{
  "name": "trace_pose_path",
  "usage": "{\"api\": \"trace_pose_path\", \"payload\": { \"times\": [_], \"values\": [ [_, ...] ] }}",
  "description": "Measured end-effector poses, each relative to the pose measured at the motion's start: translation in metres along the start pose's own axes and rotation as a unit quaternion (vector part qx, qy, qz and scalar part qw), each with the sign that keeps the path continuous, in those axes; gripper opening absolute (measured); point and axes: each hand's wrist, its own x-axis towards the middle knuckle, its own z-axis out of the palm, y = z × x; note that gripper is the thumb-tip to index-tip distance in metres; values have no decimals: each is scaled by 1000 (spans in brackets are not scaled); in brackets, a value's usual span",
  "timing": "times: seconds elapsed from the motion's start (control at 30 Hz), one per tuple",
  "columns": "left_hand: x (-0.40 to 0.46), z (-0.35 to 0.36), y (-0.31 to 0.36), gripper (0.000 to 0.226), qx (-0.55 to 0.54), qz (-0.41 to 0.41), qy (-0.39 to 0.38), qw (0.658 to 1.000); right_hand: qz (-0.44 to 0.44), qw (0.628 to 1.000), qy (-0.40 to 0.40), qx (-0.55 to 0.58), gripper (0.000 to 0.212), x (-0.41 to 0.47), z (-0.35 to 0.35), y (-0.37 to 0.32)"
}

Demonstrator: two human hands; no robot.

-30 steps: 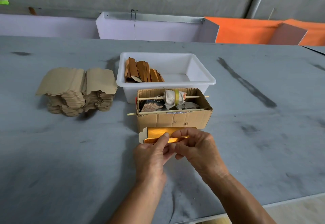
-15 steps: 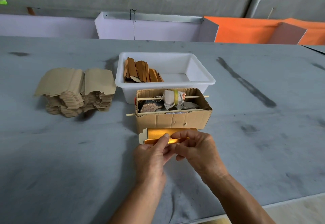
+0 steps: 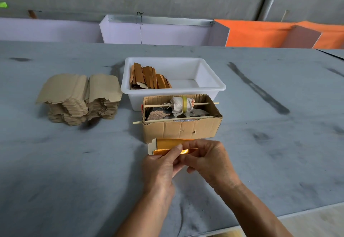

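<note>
Two hands: both are in the lower middle of the frame, close together, and both hold one gold card.
Left hand [image 3: 160, 168]: its thumb lies on top of the gold card and pinches it. The other fingers are tucked under and hidden.
Right hand [image 3: 208, 160]: its fingers curl over the right part of the card and grip it.
Gold card [image 3: 167, 143]: a shiny folded piece just below the middle of the frame, right in front of the cardboard box. A pale flap sticks out at its left end. I cannot tell if it touches the box.
Cardboard box [image 3: 186, 129]: it sits in the middle of the frame with its top open and dark lumpy things inside.
Sticks [image 3: 158, 104]: two thin wooden ones lie across the box from left to right. Their ends poke out of the sides.
Cloth bundle [image 3: 181, 103]: it is white with a yellow band and sits on the far stick.
White tub [image 3: 221, 87]: it stands right behind the box.
Brown strips [image 3: 149, 78]: they lean together in the left part of the tub.
Tan card stack [image 3: 80, 99]: a pile of flat cut cards lies at the left of the frame, well apart from the hands.
Table [image 3: 74, 162]: it is grey with dark smudges.
Boards: pale purple ones [image 3: 158, 33] stand at the upper left and middle, and orange ones [image 3: 256, 33] at the upper right.
</note>
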Motion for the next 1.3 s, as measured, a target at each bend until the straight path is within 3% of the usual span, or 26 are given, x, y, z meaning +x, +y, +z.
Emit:
{"api": "trace_pose_path", "payload": {
  "times": [0.2,0.43,0.7,0.8,0.93,1.1,1.3],
  "values": [
    [-1,1,2,14,-7,-22,18,1000,-14,1000,21,1,24,-6,4,1],
    [-4,12,10,12,-23,1,51,998,-85,989,120,-32,61,-22,23,2],
    [-3,11,13,14,-15,24,69,997,-133,972,186,-45,78,-30,29,8],
    [-2,10,13,15,-7,43,81,996,-146,959,244,-11,63,-34,29,10],
    [-3,11,12,13,5,67,87,994,-64,951,275,126,17,-39,32,6],
    [-5,10,9,19,5,80,76,994,43,943,161,289,22,-43,37,-7],
    [-11,9,8,15,6,93,37,995,92,929,124,337,20,-38,38,-18]
  ]
}}
